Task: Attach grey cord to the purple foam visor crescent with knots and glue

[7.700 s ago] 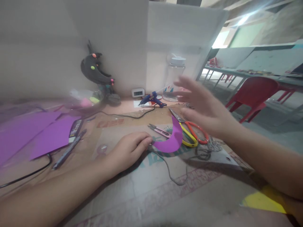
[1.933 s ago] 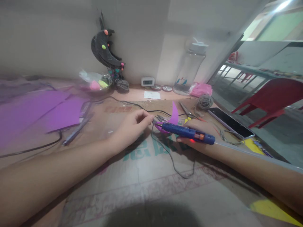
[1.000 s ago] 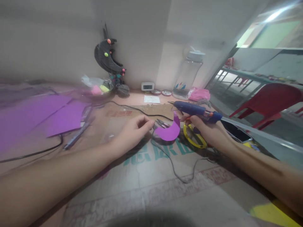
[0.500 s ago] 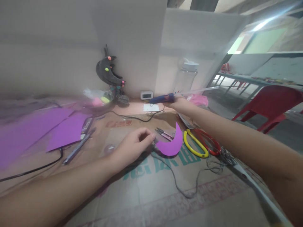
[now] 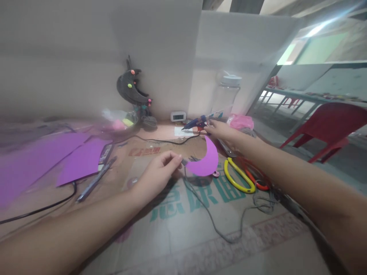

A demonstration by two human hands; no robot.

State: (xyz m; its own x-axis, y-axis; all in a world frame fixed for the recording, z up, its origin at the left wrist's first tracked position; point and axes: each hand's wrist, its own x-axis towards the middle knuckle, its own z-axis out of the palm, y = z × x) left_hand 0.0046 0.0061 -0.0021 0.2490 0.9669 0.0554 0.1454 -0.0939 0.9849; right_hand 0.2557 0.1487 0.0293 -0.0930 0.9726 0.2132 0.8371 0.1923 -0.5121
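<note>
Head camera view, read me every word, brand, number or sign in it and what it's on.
Nothing can be quoted with certainty.
Cardboard: large green characters, Chinese-looking, too unclear to read.
Cardboard: red print, too blurred.
White digital clock: digits too small.
Dark-and-white label beside the purple sheets: too blurred.

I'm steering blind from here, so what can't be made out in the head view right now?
All in the head view:
Snips: middle hidden behind the crescent.
Glue gun: handle mostly covered by the right hand.
Bottle: base hidden behind the right hand.
Clock: digits too small and blurred to read.
Purple sheets: far-left part blurred and cut off by the left edge.
</note>
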